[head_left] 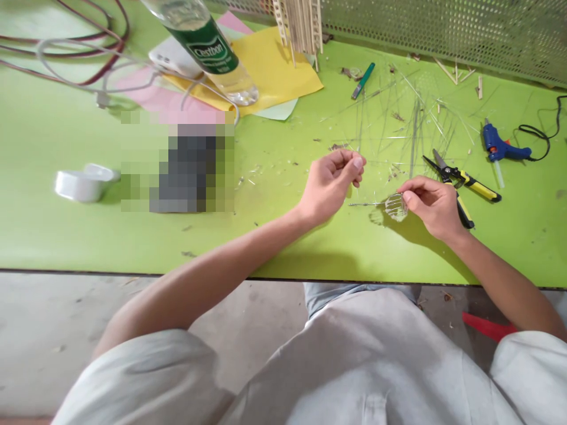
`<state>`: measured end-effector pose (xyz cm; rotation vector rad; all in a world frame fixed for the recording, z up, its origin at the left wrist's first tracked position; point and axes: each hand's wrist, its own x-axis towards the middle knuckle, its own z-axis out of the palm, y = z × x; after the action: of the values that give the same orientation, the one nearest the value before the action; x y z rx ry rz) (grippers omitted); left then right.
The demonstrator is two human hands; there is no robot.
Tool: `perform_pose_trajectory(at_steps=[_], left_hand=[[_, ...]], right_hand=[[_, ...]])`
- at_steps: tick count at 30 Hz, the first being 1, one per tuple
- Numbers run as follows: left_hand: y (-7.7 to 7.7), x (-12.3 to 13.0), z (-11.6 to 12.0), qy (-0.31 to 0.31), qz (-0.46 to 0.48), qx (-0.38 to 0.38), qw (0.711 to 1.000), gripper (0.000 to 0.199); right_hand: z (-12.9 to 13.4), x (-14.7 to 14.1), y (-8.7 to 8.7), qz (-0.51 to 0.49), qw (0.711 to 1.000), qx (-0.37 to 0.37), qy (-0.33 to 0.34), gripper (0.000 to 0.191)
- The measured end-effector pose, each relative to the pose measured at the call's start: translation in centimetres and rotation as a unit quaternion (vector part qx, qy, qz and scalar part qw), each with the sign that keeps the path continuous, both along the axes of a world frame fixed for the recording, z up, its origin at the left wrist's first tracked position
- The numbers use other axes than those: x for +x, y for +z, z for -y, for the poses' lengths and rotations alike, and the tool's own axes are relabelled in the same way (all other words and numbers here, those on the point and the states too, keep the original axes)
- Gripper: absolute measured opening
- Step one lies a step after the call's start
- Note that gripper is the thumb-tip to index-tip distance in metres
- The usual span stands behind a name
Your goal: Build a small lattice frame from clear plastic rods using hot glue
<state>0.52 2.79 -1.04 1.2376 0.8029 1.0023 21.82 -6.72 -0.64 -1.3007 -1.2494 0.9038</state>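
My right hand (433,205) pinches a small wire cage (396,206) by its right side, just above the green table (274,236). A thin twisted wire stem (364,204) juts leftward from the cage, and its shadow falls on the tabletop. Further left, my left hand (333,182) is closed, thumb against index finger; whatever lies between the fingertips is too fine to make out. Beyond both hands many thin loose wires (414,136) are scattered. Close by my right hand lie yellow-and-black pliers (481,186), their jaws open.
A blue glue gun (500,144) with a cord lies at right. At the back are a green cutter (363,81), a wooden stick structure (301,26) and a perforated panel (443,35). Left are a water bottle (208,50), coloured paper (283,74), cables and a white case (80,186).
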Motion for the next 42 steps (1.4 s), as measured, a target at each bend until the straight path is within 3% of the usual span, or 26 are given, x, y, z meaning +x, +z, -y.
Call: perform_pose_trajectory(at_steps=[4,7,11,15,22,25,31,35,42], left_hand=[[-0.6,-0.3,-1.2,0.036,0.021,0.015,0.999,0.045],[-0.8,-0.3,-1.1,0.016,0.005,0.032,0.999,0.043],[-0.4,-0.1,-0.5,0.002,-0.025,0.024,0.999,0.039],[0.3,-0.1,-0.1,0.005,-0.038,0.022,0.999,0.049],[0.7,-0.7,0.2,-0.16,-0.04,-0.034,0.986,0.046],[0.7,-0.8,0.2,-0.19,-0.034,-0.057,0.98,0.042],[0.8,-0.6,0.1,-0.19,-0.032,-0.059,0.979,0.043],[0.9,-0.6,0.2,-0.181,-0.041,-0.045,0.982,0.048],[0.8,-0.6,0.8,-0.153,-0.079,-0.001,0.985,0.029]], right_hand=[[0.0,0.1,-0.1,-0.016,1.0,0.008,0.001,0.024],[0.0,0.1,-0.2,-0.032,0.999,0.02,0.006,0.025],[0.0,0.2,-0.2,-0.028,0.999,0.017,0.003,0.03],[0.1,0.0,0.0,-0.023,1.0,0.011,0.0,0.032],[-0.1,-0.2,-0.3,-0.042,0.999,0.0,-0.02,0.046],[-0.2,-0.2,-0.3,-0.036,0.999,0.002,-0.028,0.048],[0.0,-0.4,-0.1,-0.037,0.999,-0.004,-0.031,0.05],[0.1,-0.5,-0.1,-0.057,0.997,-0.047,0.002,0.053],[0.3,-0.8,0.3,-0.06,0.995,-0.08,0.03,0.043]])
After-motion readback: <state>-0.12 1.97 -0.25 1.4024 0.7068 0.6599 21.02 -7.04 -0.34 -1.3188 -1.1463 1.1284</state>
